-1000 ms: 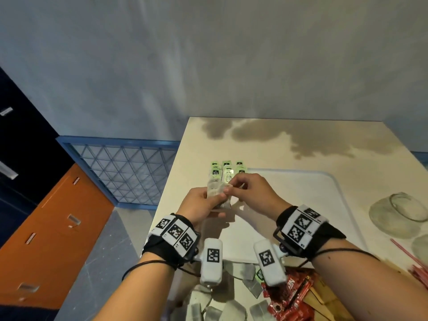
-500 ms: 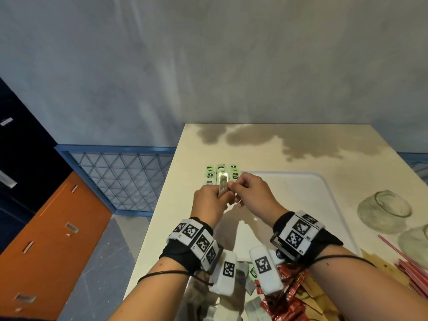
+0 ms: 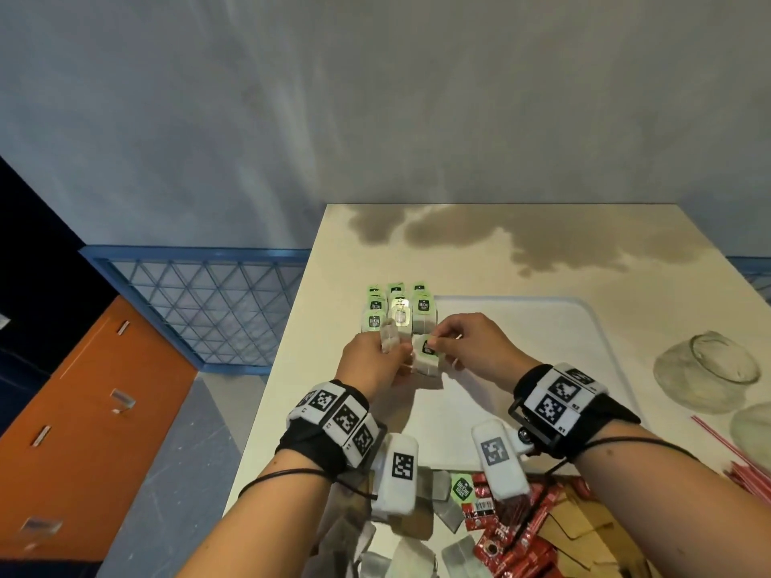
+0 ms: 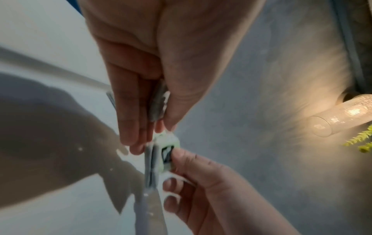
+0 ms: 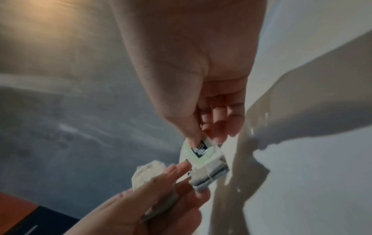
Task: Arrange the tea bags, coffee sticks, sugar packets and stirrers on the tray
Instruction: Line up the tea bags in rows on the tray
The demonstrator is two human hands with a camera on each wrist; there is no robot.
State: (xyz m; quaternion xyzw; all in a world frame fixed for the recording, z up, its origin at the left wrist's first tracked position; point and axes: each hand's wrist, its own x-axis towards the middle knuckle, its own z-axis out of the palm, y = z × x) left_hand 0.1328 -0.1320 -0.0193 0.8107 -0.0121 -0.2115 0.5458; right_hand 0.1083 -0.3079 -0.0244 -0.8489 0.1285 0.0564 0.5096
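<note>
Matt paper tea bags (image 3: 426,355) — smooth white plastic tray (image 3: 542,327)

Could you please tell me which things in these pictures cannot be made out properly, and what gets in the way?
- Printing on the tea bag pinched by the right hand: right wrist view, blurred and partly under the thumb.
- How many tea bags the left hand holds: head view, fingers cover them.
- Coffee sticks: head view, cut off by the bottom edge.
- Stirrers: head view, cut off at the right edge.

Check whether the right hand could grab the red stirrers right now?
Probably not yet: the right hand pinches a tea bag over the tray. The stirrers lie uncovered to its right, so the path looks free once it lets go.
</note>
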